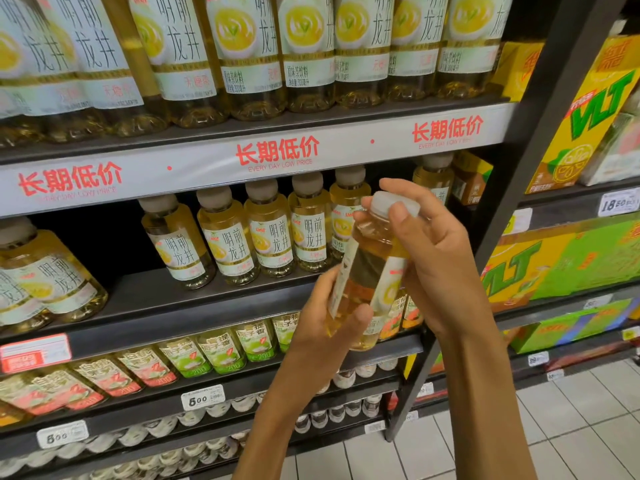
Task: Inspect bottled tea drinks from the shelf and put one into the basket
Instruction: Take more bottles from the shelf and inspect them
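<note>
- Two bare hands hold one bottle of tea (372,268) up in front of the shelf (194,299), tilted so that its pale cap (393,202) leans toward the upper right.
- Left hand (327,320): it grips the lower part of the bottle, with the thumb lying across the front near the base and the fingers curled behind (only partly visible).
- Right hand (433,251): it wraps the neck and cap from the right side, the thumb pressed on the shoulder just below the cap, the index finger arched over the top.
- Golden liquid fills the bottle; its white label shows mostly edge-on, so the print cannot be read.
- Behind the hands, a row of like bottles (266,237) stands upright on the same shelf, with white labels and beige caps; a gap shows in the row to the left.
- More of the same tea, in larger bottles (242,53), lines the shelf above, over a white strip with red lettering (277,152).
- Lower shelves carry smaller bottles with green and red labels (221,351), lying with bases outward, and white price tags (202,397).
- To the right, yellow and green drink cartons (568,265) fill the neighbouring rack, above a pale tiled floor (571,427).
</note>
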